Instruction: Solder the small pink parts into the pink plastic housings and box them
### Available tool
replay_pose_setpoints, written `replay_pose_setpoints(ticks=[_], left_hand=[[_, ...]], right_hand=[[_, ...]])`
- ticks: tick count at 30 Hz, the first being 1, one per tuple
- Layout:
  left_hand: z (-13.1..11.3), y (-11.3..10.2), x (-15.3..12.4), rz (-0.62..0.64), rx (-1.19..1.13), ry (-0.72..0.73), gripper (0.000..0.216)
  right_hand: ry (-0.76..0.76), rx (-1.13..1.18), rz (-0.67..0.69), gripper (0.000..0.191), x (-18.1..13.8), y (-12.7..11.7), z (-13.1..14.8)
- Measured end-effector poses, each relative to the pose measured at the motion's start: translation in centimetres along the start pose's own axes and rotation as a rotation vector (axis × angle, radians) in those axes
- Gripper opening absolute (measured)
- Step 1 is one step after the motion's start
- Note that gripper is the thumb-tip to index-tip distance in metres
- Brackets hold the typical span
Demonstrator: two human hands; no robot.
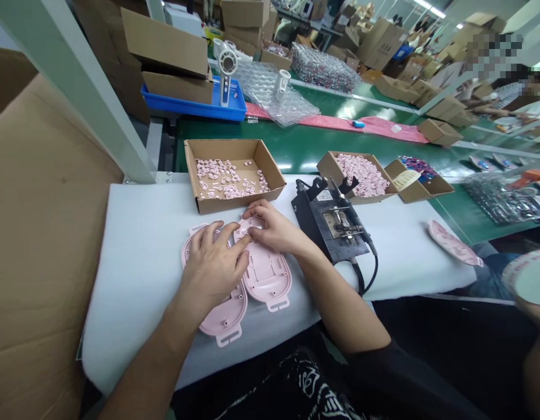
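- Two pink moulded plastic shells (266,279), oval, lying side by side near the front edge of the worktop, hollow faces up; they look light and stiff, with a smooth surface that may slide on the padding. The outer rims and the small end tabs (229,335) offer the clearest hold.
- Left hand (213,268): open, fingers spread over the left shell, fingertips reaching toward the right shell.
- Right hand (270,228): fingers curled down on the top of the right shell; whether they pinch a small part cannot be told.
- Small pink parts (228,178): scattered in an open cardboard box (270,166) just behind the shells, at the worktop's rear edge.
- Black bench press (329,226): just right of the right hand, with a black cable (367,275) trailing over the front edge, in the way of any move rightward.
- Second cardboard box (335,164): behind the press, heaped with pink pieces (361,175).
- Loose pink shell (453,244): near the worktop's right end.
- White padding (134,274): covers the worktop beneath it all.
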State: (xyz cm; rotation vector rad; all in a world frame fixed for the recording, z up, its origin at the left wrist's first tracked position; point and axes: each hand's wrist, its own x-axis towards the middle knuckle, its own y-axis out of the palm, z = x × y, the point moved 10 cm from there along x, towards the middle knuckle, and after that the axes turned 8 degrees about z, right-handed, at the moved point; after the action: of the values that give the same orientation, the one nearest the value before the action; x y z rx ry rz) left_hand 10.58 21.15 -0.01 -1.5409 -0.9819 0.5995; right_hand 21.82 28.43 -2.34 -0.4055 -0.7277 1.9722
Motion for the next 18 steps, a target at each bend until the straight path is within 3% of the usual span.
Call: replay_pose_setpoints(ticks=[13,16,18], left_hand=[[0.1,0.1,0.1,0.021,0.015,-0.016,0.035],[0.3,0.2,0.1,0.063,0.0,-0.036,0.035],[0.3,0.1,0.0,0.073,-0.004,-0.039,0.036]], right_hand=[[0.004,-0.108,0.008,0.033,0.4,-0.1,0.5],[-0.01,-0.123,-0.046,0.032,-1.3,-1.7,3.3],[-0.056,-0.129,-0.097,0.032,-3.6,-3.3,7.3]])
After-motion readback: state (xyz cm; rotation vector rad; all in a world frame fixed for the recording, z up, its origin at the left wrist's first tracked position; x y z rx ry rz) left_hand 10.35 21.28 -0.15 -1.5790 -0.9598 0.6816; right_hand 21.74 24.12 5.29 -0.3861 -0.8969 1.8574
